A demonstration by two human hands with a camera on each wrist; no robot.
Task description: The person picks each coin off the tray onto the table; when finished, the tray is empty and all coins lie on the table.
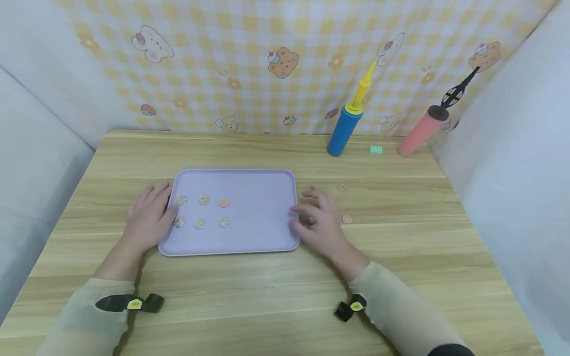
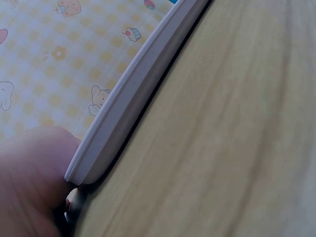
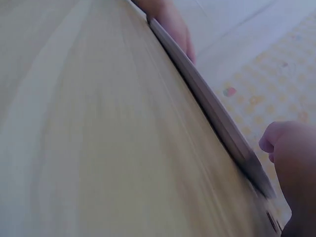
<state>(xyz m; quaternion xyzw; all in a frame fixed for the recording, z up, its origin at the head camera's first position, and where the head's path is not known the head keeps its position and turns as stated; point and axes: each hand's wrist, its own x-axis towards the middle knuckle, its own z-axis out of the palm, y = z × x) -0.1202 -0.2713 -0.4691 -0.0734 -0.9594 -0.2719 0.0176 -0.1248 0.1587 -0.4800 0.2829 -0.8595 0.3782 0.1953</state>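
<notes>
A lavender tray (image 1: pixel 258 188) lies on the wooden table, with two short rows of coins on its left half. Most are silvery, like the silver coin (image 1: pixel 204 200); one copper coin (image 1: pixel 223 202) ends the far row. My left hand (image 1: pixel 149 217) rests against the tray's left edge, thumb over the rim and fingers stretched along the outside. My right hand (image 1: pixel 321 222) hovers at the right rim, its fingers loosely bent and thumb and index apart. No coin shows between them. Around it on the table lie several copper coins (image 1: pixel 347 219), some partly hidden by the fingers.
At the back right stand a blue hand pump (image 1: pixel 343 131) with a yellow nozzle and a pink pump (image 1: pixel 418 132) with a black nozzle. Between them sits a small mint-green toy brick (image 1: pixel 376 150). A yellow checked cloth (image 1: pixel 200 64) hangs behind the table.
</notes>
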